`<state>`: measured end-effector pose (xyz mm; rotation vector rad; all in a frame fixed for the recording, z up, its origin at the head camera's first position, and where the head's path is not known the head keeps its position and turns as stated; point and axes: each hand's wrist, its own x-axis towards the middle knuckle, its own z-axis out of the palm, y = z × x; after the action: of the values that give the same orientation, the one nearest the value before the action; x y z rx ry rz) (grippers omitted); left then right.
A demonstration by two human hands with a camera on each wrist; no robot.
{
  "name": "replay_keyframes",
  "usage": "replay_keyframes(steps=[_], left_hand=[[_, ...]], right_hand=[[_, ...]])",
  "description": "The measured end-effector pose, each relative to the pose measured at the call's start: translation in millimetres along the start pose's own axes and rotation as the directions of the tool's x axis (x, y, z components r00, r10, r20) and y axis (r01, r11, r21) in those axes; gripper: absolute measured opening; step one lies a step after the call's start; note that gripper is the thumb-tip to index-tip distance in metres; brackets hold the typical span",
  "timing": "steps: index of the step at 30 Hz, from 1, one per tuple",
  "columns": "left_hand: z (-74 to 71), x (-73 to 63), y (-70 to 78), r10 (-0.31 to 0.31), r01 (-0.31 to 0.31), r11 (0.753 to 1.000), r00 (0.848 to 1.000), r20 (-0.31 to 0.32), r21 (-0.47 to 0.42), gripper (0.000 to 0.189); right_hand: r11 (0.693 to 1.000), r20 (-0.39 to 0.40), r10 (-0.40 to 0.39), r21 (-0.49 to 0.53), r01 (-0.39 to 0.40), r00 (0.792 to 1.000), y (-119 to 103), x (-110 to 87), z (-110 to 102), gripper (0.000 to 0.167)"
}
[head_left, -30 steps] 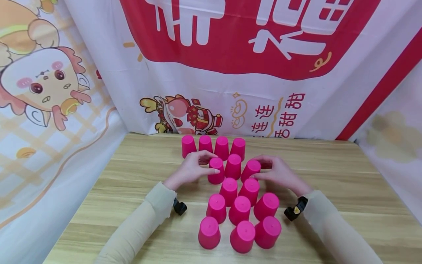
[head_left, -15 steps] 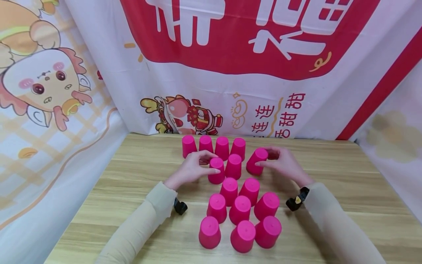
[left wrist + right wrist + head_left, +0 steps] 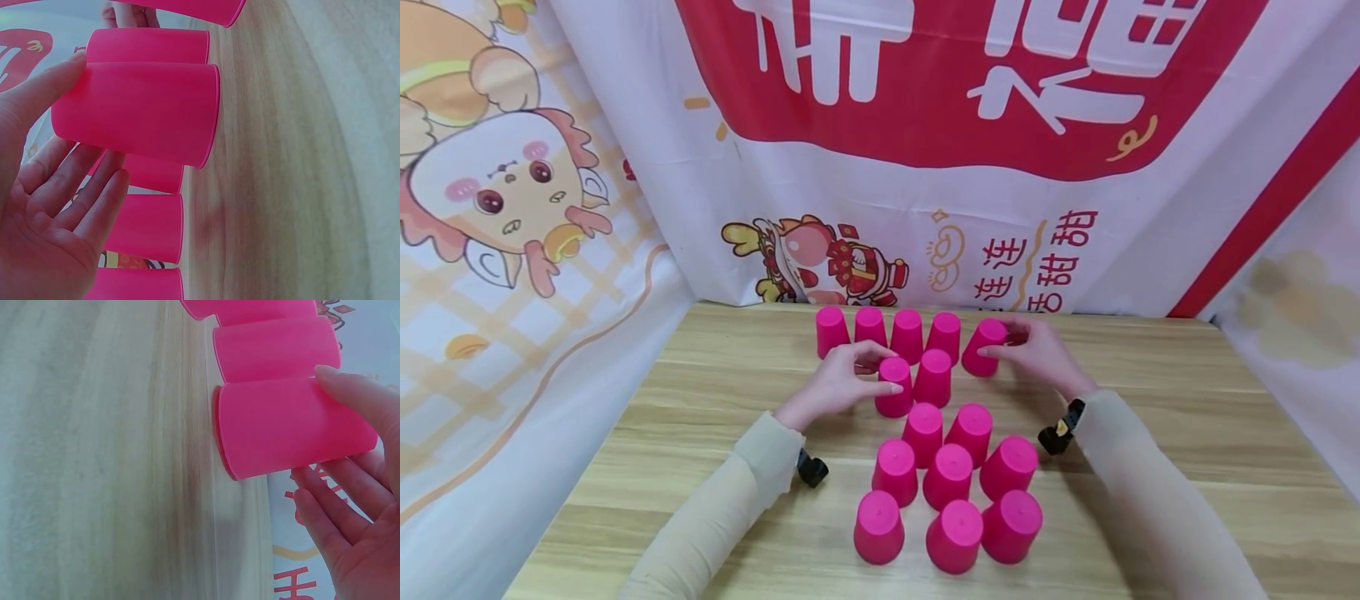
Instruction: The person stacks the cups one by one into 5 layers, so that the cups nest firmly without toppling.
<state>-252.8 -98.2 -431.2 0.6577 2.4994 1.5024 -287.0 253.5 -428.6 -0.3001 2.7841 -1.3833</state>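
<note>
Several pink plastic cups stand upside down on the wooden table. My left hand (image 3: pixel 838 385) holds one pink cup (image 3: pixel 893 395) at the left end of the middle row; in the left wrist view the thumb lies on one side of that cup (image 3: pixel 137 109) and the fingers on the other. At the right end of the back row, my right hand (image 3: pixel 1039 353) grips another cup (image 3: pixel 982 352) between thumb and fingers. This cup leans slightly in the head view. In the right wrist view its rim is at or just above the tabletop, beside a neighbouring cup (image 3: pixel 275 350).
Beside the left-held cup stands another cup (image 3: pixel 933 380). Nearer me are more cups in loose rows, including a front cup (image 3: pixel 954 537). A printed white and red cloth (image 3: pixel 850 192) hangs behind the wooden table (image 3: pixel 1150 375), with cloth on both sides too.
My right hand has carried its cup from the right end of the middle row back and slightly right, to the end of the back row. My left hand has stayed on its cup.
</note>
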Motion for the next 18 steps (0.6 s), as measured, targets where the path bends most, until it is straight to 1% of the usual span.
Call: replay_keyframes(steps=[8, 11, 14, 18], left_hand=[[0.3, 0.7, 0.1, -0.001, 0.001, 1.0, 1.0, 0.005, -0.008, 0.044], [0.3, 0.8, 0.7, -0.001, 0.001, 1.0, 1.0, 0.008, -0.011, 0.044], [0.1, 0.8, 1.2, -0.001, 0.001, 1.0, 1.0, 0.009, -0.01, 0.044], [0.0, 0.6, 1.7, 0.0, 0.0, 1.0, 1.0, 0.007, -0.002, 0.045]], right_hand=[[1.0, -0.004, -0.027, -0.006, 0.027, 1.0, 2, 9.9, 4, 0.055], [1.0, -0.002, -0.024, -0.006, 0.024, 1.0, 1, 10.4, 4, 0.056], [1.0, 0.006, -0.018, 0.008, 0.018, 1.0, 0, 8.3, 3, 0.063], [0.998, 0.008, -0.055, 0.026, 0.055, 0.998, -4, -2.9, -1, 0.074]])
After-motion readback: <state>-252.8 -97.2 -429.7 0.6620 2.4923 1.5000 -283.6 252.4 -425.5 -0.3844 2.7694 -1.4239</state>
